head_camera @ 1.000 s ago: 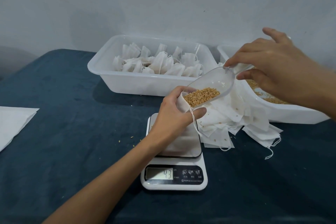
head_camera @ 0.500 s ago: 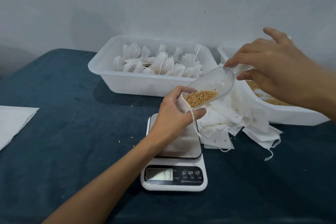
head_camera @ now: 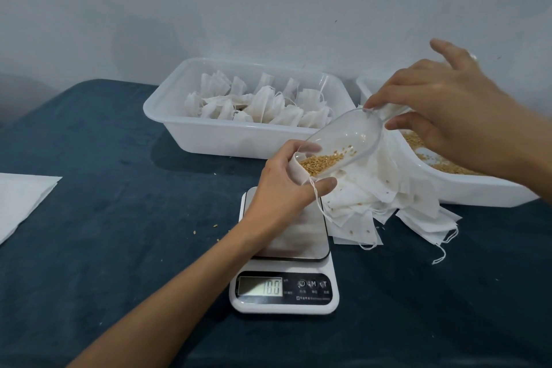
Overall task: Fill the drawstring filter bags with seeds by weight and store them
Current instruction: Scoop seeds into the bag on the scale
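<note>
Left hand (head_camera: 286,185) grip curled round the mouth of a filter bag (head_camera: 298,172), held over the scale (head_camera: 285,251) plate. Right hand (head_camera: 442,110) grip pinching the handle of a clear scoop (head_camera: 346,140), thumb under, index on top, other fingers spread. Scoop tilted down, lip inside the bag mouth; seeds (head_camera: 321,163) piled at the low end. Bag string (head_camera: 316,197) hanging below left thumb.

Edges/room: behind left grip, bin of filled bags (head_camera: 227,134), near wall just beyond knuckles. Right of left grip, pile of empty bags (head_camera: 379,197) touching scale edge, spilling twd table (head_camera: 104,248) front. Seed tray (head_camera: 466,188) under right wrist, close. Open cloth left of left grip + in front of scale; few loose grains there. White sheet (head_camera: 21,200) well apart, far left.

Hidden/unclear: bag body behind left palm, fill level can't tell. Scoop handle mostly covered by right fingers. Seed tray cut by right forearm + frame edge. Scale readout approx "100", digits blurry, decimal pt not legible. White sheet cut off at left edge.
</note>
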